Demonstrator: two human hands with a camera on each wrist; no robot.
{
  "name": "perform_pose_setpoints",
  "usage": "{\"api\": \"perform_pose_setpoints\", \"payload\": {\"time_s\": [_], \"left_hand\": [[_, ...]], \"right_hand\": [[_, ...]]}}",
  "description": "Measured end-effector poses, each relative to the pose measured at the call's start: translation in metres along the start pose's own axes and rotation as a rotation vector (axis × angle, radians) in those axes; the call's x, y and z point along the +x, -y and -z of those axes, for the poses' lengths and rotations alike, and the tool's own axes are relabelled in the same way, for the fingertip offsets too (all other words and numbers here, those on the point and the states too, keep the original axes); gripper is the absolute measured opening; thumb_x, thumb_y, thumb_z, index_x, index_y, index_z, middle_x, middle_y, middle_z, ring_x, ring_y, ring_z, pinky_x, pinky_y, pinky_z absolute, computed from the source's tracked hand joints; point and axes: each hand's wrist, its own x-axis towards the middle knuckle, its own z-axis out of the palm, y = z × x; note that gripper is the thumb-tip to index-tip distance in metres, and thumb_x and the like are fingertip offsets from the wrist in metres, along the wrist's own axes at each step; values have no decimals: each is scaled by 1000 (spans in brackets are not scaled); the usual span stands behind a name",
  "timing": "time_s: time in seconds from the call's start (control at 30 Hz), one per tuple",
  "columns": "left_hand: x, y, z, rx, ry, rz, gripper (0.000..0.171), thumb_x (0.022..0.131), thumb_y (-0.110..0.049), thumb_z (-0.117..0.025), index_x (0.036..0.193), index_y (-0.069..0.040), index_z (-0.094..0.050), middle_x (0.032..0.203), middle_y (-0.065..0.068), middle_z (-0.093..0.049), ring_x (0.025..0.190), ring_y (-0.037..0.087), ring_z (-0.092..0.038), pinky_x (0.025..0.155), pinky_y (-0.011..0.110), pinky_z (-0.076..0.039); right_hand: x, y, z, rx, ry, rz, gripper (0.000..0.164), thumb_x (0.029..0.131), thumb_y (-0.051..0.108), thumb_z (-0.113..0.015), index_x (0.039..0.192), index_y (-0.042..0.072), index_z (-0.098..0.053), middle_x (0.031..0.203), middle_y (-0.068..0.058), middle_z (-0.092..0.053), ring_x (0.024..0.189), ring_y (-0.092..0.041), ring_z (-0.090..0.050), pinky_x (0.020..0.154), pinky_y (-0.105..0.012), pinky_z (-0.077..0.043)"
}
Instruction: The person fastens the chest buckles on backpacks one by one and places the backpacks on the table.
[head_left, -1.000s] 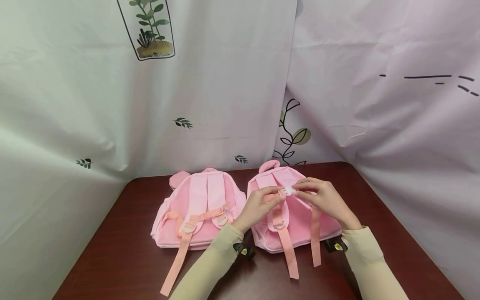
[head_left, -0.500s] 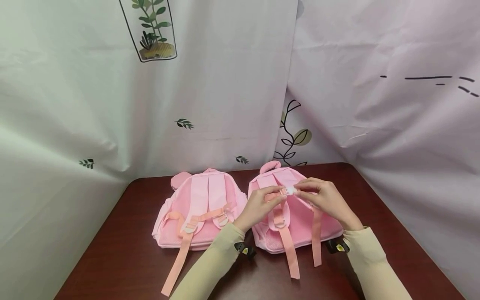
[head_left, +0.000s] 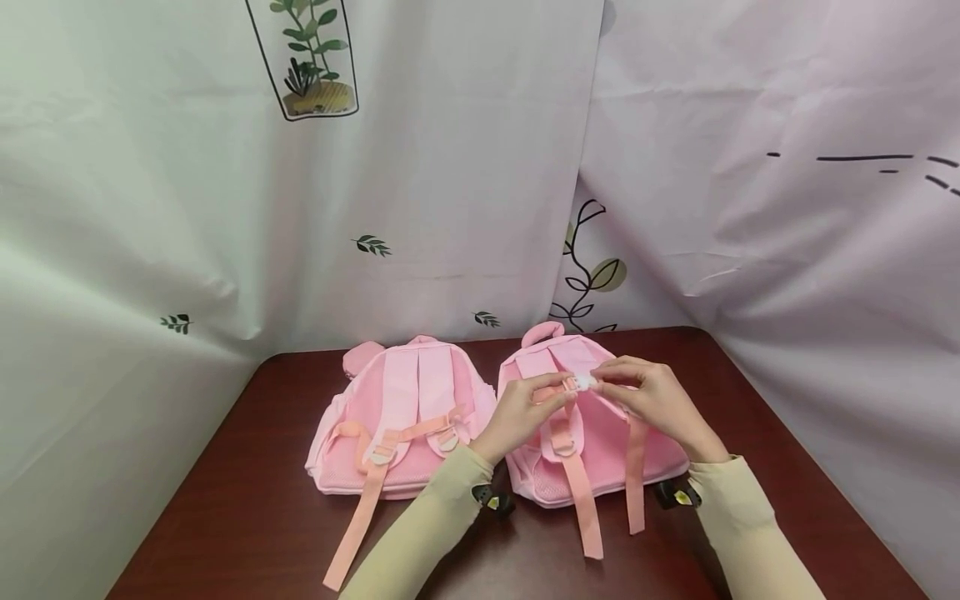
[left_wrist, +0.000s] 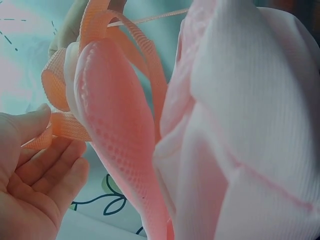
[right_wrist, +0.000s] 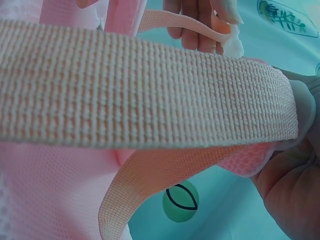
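Note:
Two pink backpacks lie side by side, straps up, in the head view. Over the right backpack, my hands meet at a small white buckle. From its left, my left hand pinches an orange webbing strap between thumb and fingers. My right hand grips the buckle's right side with thumb and fingertips. The right wrist view has a wide orange band crossing in front, covering part of the right fingers. A pink padded shoulder strap hangs beside the left hand in the left wrist view.
The left backpack lies on the dark red table, with a loose orange strap trailing toward the front. Two orange tails hang down from the right backpack. Pale printed curtains close off the back and sides.

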Motion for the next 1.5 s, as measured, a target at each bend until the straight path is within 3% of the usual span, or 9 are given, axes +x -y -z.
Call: {"api": "perform_pose_setpoints", "payload": {"time_s": [0.43,0.7,0.8,0.87,0.93,1.1,1.2,1.4,1.5], "left_hand": [[0,0,-3,0,25,8,36,98,-29,-68,130,-10,-69,115,2,-74,102,3,-63,90,23,-51],[-3,1,-10,54,91,65,40,99,-27,-67,134,-8,-66,120,6,-72,80,3,-57,66,17,-47],[-5,4,-13,117,137,64,40,99,-27,-67,135,-8,-65,110,5,-74,72,1,-53,64,16,-46],[-6,7,-15,166,172,50,39,100,-26,-66,134,-7,-65,92,2,-74,68,1,-52,64,16,-45],[-8,9,-16,221,208,31,38,100,-27,-65,133,-8,-66,73,-4,-65,66,1,-50,65,15,-45],[-13,16,-20,360,295,-33,34,101,-28,-63,130,-8,-66,58,-14,-47,63,0,-48,65,13,-42],[-16,20,-22,386,338,-30,30,103,-27,-61,127,-10,-67,61,-13,-49,61,1,-47,63,14,-41],[-22,22,-24,403,419,2,31,107,-29,-50,129,-14,-66,102,-8,-69,86,2,-58,85,20,-49],[-25,23,-23,399,477,19,38,108,-37,-47,134,-14,-63,99,-4,-69,86,5,-59,84,22,-50]], "right_hand": [[-1,-2,-3,-5,8,4,24,83,8,-83,106,12,-79,103,3,-75,98,-11,-67,83,-12,-49],[-3,-7,-2,-25,49,13,23,83,4,-82,105,10,-79,104,0,-74,99,-15,-68,83,-14,-51],[-6,-11,-4,-35,66,23,23,82,4,-82,104,9,-80,103,0,-74,97,-15,-68,82,-16,-53],[-9,-14,-6,-43,80,39,22,82,4,-82,103,9,-80,101,1,-74,95,-14,-68,80,-19,-54],[-13,-17,-8,-47,98,47,21,83,4,-82,103,8,-80,99,1,-74,93,-13,-67,80,-22,-55],[-23,-28,-18,-30,162,21,19,83,3,-81,101,6,-79,97,3,-73,92,-10,-66,81,-28,-57],[-28,-35,-25,-28,201,1,18,84,4,-80,101,8,-79,96,5,-73,91,-8,-65,82,-29,-57],[-37,-46,-34,4,301,-5,17,87,7,-79,103,12,-78,99,7,-73,94,-8,-65,85,-28,-54],[-39,-47,-37,9,331,-9,16,88,11,-79,103,13,-78,98,8,-73,94,-8,-65,85,-28,-53]]}}
